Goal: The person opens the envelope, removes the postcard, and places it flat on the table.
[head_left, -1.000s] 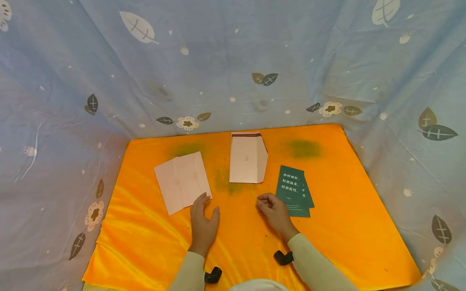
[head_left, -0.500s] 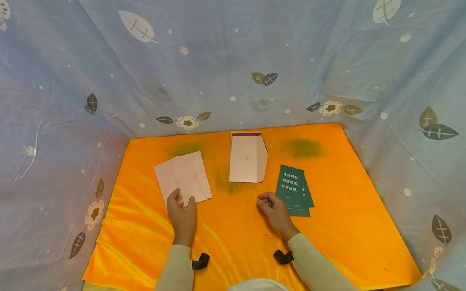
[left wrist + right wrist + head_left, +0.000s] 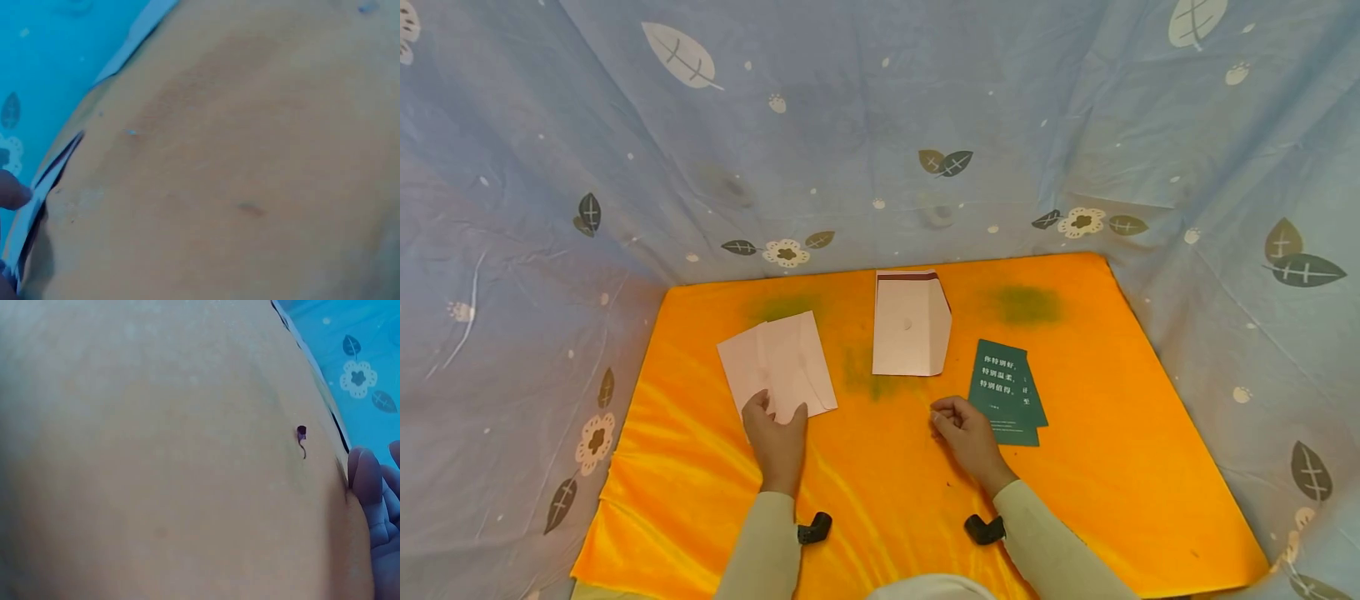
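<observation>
Two pale pink envelopes (image 3: 786, 358) lie overlapped on the left of the orange cloth in the head view. My left hand (image 3: 777, 442) grips their near side, thumb and fingers spread across the edge; a fingertip (image 3: 14, 190) rests against the paper in the left wrist view. The other fingers are partly hidden. Another pink envelope (image 3: 901, 329), its flap out to the right and a dark red strip along its top, lies at the back middle. My right hand (image 3: 967, 437) rests loosely curled and holds nothing, beside overlapping green cards (image 3: 1000, 383) with white writing.
Orange cloth (image 3: 887, 483) covers the table, wrinkled at the front left. A blue leaf-patterned curtain (image 3: 850, 125) encloses the back and sides. A small dark speck (image 3: 302, 432) lies on the cloth near my right fingers. Black wrist mounts (image 3: 983, 530) stick out inward from both sleeves.
My left hand has moved left from the envelopes' lower right corner to their near side, its fingers now about the edge. The right hand, envelopes and cards have stayed in place.
</observation>
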Tool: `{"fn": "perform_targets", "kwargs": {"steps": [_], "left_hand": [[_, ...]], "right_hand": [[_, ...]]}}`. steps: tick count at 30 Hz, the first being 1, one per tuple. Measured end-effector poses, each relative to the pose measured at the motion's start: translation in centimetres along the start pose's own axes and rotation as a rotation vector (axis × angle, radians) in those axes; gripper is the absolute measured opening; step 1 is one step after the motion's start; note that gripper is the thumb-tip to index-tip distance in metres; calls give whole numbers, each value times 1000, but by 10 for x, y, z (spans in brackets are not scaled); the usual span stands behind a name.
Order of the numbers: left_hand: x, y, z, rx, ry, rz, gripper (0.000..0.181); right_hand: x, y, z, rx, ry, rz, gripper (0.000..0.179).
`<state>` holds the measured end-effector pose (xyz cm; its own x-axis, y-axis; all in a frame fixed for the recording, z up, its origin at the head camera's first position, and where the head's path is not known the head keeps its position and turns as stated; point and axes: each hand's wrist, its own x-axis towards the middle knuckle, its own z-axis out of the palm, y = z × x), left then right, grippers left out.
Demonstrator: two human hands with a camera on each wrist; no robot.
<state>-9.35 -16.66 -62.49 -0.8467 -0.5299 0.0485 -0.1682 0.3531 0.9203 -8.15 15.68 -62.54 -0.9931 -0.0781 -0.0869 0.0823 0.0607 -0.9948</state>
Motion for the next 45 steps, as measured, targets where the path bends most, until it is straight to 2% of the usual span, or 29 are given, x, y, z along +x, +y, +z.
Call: {"fn": "perform_targets", "kwargs": {"steps": [3, 6, 14, 20, 24, 32, 36, 40, 45], "left_hand": [[1, -3, 3, 79, 2, 37, 71], [1, -1, 5, 128, 2, 48, 70], [5, 18, 7, 301, -41, 1, 71], [10, 23, 3, 350, -86, -64, 78], [12, 21, 1, 331, -117, -87, 79], [13, 14, -4, 224, -147, -48, 74], [12, 13, -6, 155, -125, -80, 58], [10, 17, -10, 126, -92, -106, 43], [10, 23, -15, 107, -131, -147, 44]], "right_hand": [[0, 0, 0, -3, -5, -7, 19], [0, -1, 1, -10, -5, -7, 18], [0, 1, -1, -27, -4, -10, 18], [0, 1, -1, -28, -5, 0, 19], [0, 2, -1, -36, -3, -1, 18], [0, 2, -2, -29, -7, -1, 19], [-1, 2, -1, -32, -15, -7, 20], [-1, 2, -2, -33, -15, 2, 20], [-2, 0, -2, -33, -8, 5, 20]]}}
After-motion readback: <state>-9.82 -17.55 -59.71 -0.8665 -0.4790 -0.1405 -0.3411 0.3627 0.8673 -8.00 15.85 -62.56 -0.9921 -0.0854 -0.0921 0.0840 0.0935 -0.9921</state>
